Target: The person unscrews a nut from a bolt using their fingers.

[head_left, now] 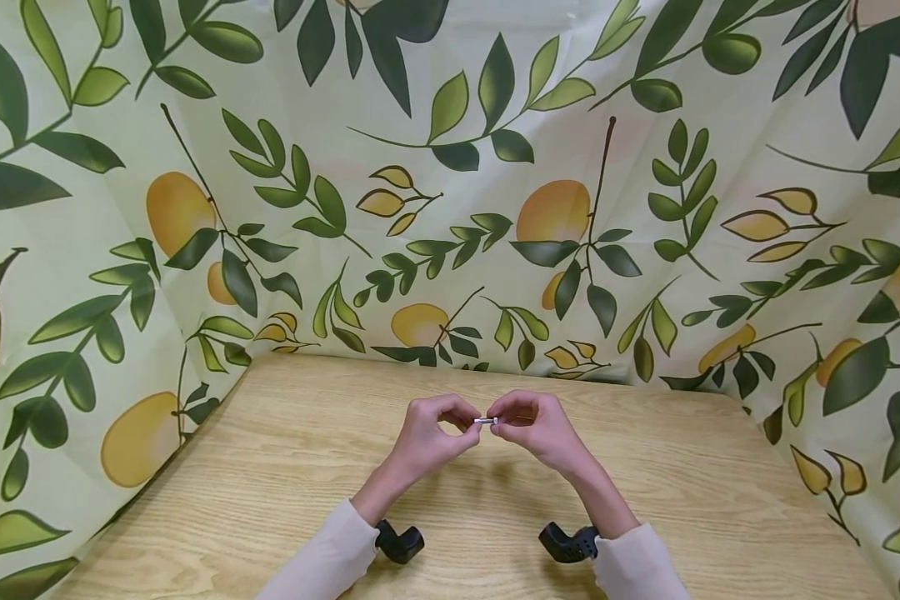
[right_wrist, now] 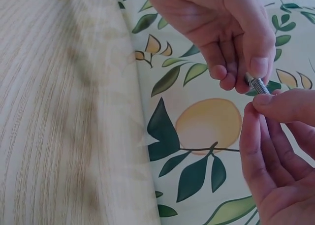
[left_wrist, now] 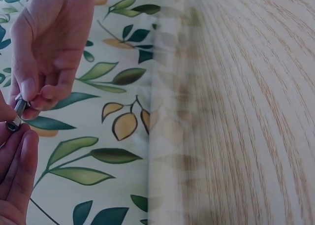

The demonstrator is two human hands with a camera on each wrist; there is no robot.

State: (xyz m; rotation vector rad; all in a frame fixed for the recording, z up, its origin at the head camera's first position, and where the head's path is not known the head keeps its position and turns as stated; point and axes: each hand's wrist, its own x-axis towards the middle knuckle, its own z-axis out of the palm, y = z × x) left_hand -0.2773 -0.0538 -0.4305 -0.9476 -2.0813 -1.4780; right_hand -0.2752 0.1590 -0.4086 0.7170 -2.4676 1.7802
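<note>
A small silver bolt (head_left: 485, 421) is held level above the table, between the fingertips of both hands. My left hand (head_left: 437, 432) pinches its left end with thumb and fingers. At its other end, the right hand (head_left: 537, 427) pinches with thumb and fingertips. Screw thread shows along the bolt (right_wrist: 259, 85) in the right wrist view. The left wrist view shows a round piece (left_wrist: 13, 127) with a dark centre at the left fingertips; whether it is the bolt's head or a nut, I cannot tell. Fingers cover both ends.
Beneath the hands lies a light wood-grain table (head_left: 307, 467). A cloth (head_left: 450, 192) printed with leaves and fruit hangs along its back and sides. Black devices (head_left: 400, 543) are worn at both wrists, by the pale sleeves (head_left: 330, 554).
</note>
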